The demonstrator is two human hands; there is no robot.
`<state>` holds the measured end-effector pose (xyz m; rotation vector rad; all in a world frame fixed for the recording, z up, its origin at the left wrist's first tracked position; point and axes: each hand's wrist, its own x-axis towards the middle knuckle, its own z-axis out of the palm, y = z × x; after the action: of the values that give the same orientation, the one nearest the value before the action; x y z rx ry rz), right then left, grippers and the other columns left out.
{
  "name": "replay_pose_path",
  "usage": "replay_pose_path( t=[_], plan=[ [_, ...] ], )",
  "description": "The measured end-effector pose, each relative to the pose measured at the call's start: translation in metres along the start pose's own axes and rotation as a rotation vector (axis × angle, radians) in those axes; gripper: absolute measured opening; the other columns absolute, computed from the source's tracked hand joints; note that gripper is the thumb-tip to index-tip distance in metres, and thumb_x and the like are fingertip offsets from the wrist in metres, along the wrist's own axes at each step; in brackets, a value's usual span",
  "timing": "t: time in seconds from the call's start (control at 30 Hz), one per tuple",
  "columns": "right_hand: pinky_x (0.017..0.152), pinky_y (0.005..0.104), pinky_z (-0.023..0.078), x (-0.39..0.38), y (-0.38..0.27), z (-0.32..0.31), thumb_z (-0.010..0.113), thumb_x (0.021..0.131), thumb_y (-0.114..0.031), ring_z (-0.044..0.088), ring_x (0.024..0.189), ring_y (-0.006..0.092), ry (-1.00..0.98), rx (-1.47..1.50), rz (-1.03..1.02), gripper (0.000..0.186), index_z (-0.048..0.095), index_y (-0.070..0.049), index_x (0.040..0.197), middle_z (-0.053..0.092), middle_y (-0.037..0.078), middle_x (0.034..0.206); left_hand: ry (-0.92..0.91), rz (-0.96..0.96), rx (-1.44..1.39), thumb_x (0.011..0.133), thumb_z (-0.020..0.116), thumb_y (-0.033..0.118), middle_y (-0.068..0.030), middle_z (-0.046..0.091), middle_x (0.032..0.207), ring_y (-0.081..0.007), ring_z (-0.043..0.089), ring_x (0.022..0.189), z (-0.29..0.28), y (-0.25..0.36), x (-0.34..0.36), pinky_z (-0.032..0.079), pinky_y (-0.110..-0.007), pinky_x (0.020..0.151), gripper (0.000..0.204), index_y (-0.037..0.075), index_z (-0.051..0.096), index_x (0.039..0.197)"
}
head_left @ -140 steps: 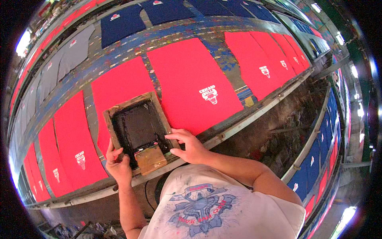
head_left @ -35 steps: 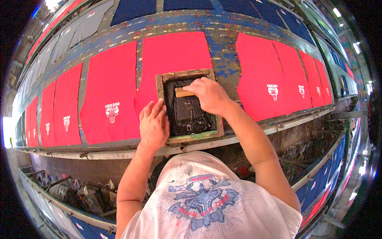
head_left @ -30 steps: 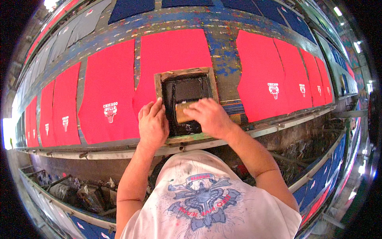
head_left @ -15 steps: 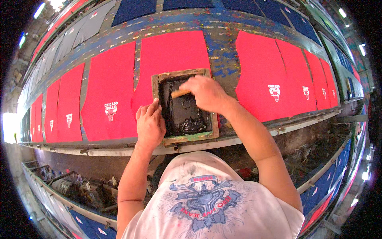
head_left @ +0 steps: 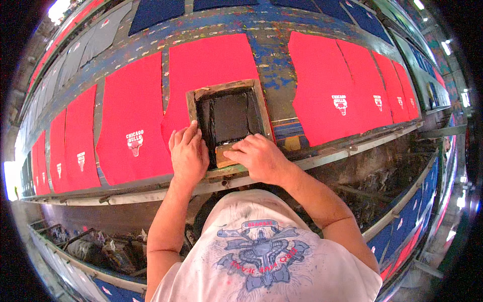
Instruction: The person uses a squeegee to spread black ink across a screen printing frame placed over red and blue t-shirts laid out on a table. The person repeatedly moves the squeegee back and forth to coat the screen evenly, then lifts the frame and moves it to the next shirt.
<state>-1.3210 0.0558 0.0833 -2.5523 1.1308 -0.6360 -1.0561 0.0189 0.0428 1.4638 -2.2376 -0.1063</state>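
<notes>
A wooden screen-printing frame (head_left: pixel 224 88) with black ink on its mesh lies over the near part of a red fabric piece (head_left: pixel 211 63). My left hand (head_left: pixel 189 153) is closed on the frame's left rail, fingertips along its edge. At the near end of the mesh, my right hand (head_left: pixel 264 158) grips a wooden squeegee (head_left: pixel 225 157). The squeegee's lower edge is hidden inside the frame. Behind it the mesh shows an even dark area with thicker ink ridges along the sides.
More red fabric pieces (head_left: pixel 132 108) lie left and right along the long, paint-stained table (head_left: pixel 274 65), many bearing a white-and-red bull's-head print (head_left: pixel 134 143). Dark blue pieces (head_left: pixel 161 12) lie on the far side. A metal rail (head_left: pixel 347 152) borders the near edge.
My right hand has drawn the squeegee from the far part of the frame to its near end. The ink heap there is no longer visible. My left hand stays on the frame.
</notes>
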Motion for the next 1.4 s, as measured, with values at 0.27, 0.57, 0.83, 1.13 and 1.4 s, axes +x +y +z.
replay_pose_path(
  t=[0.27, 0.57, 0.83, 1.13, 1.4],
  plan=[
    [0.115, 0.0515, 0.051, -0.025, -0.027, -0.007, 0.084, 0.086, -0.014, 0.062, 0.133, 0.0392, -0.062, 0.125, 0.130, 0.054, 0.076, -0.008, 0.139, 0.067, 0.017, 0.141, 0.177, -0.166, -0.537, 0.086, 0.077, -0.007, -0.0229, 0.052, 0.169, -0.0420, 0.053, 0.152, 0.028, -0.002, -0.022, 0.044, -0.051, 0.128, 0.071, 0.002, 0.062, 0.155],
    [0.118, 0.0484, 0.052, -0.071, 0.013, 0.018, 0.084, 0.094, -0.018, 0.064, 0.140, 0.0383, 0.345, 0.787, 0.907, 0.061, 0.068, -0.005, 0.151, 0.067, 0.022, 0.151, 0.165, -0.390, -0.772, 0.080, 0.072, -0.014, -0.0230, 0.051, 0.171, -0.0389, 0.052, 0.157, 0.045, 0.001, -0.027, 0.048, -0.046, 0.127, 0.072, 0.006, 0.070, 0.149],
    [0.116, 0.0435, 0.054, -0.091, 0.021, 0.004, 0.086, 0.097, -0.021, 0.062, 0.145, 0.0293, 0.380, 0.670, 0.722, 0.056, 0.072, -0.009, 0.150, 0.057, 0.021, 0.161, 0.219, -0.332, -0.791, 0.077, 0.066, -0.021, -0.0210, 0.052, 0.173, -0.0347, 0.052, 0.159, 0.007, 0.037, 0.006, 0.045, -0.045, 0.128, 0.057, 0.005, 0.078, 0.127],
    [0.126, 0.0467, 0.043, -0.184, 0.118, -0.099, 0.082, 0.097, -0.022, 0.060, 0.146, 0.0360, 0.532, 0.479, 0.525, 0.048, 0.075, -0.003, 0.141, 0.064, 0.024, 0.151, 0.293, -0.304, -0.859, 0.079, 0.065, -0.020, -0.0253, 0.047, 0.176, -0.0347, 0.047, 0.163, 0.072, 0.173, 0.061, 0.039, -0.045, 0.132, 0.052, 0.004, 0.078, 0.124],
    [0.127, 0.0461, 0.042, -0.312, 0.237, -0.164, 0.080, 0.095, -0.014, 0.058, 0.148, 0.0348, 0.539, 0.532, 0.634, 0.046, 0.076, -0.004, 0.140, 0.062, 0.022, 0.155, 0.322, -0.265, -0.988, 0.078, 0.069, -0.019, -0.0230, 0.050, 0.173, -0.0357, 0.051, 0.159, 0.187, 0.334, 0.102, 0.040, -0.043, 0.128, 0.049, 0.008, 0.079, 0.117]
  ],
)
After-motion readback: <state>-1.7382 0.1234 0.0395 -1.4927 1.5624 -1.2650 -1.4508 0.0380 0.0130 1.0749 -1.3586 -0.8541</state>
